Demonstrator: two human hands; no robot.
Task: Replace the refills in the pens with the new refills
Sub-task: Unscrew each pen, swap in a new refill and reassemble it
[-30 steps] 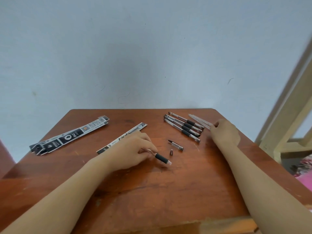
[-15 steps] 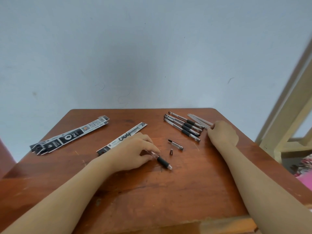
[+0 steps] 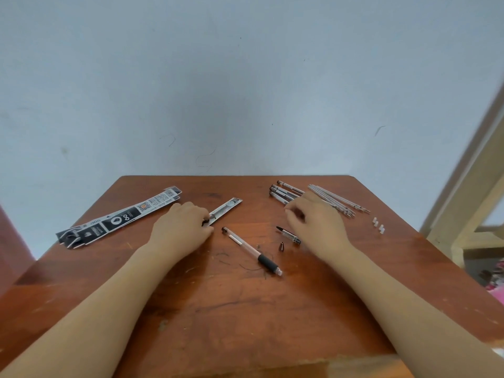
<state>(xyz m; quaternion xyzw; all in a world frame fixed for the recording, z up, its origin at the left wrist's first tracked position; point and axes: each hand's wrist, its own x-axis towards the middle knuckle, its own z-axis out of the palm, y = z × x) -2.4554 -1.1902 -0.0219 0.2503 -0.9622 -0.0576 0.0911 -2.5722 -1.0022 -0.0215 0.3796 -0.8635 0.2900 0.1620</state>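
An uncapped pen barrel (image 3: 251,249) with a black grip lies alone mid-table. Beside it lie its cap (image 3: 287,234) and a small metal tip cone (image 3: 281,246). My left hand (image 3: 182,227) rests on the near end of a refill packet (image 3: 227,207), its fingertips pinching the packet's edge. My right hand (image 3: 313,222) hovers, blurred, with loosely curled fingers just in front of a row of several pens (image 3: 283,192), covering their near ends; nothing shows in it. A bundle of loose refills (image 3: 338,200) lies to its right.
Black-and-white packets (image 3: 117,219) lie fanned at the left of the wooden table (image 3: 245,309). Two tiny white caps (image 3: 377,224) sit near the right edge. A wall stands right behind the table, and a pale wooden frame (image 3: 469,203) stands at the right.
My left hand let go of the pen barrel, now lying on the table, and moved up-left onto the refill packet. My right hand left the loose refills and moved left, in front of the pens.
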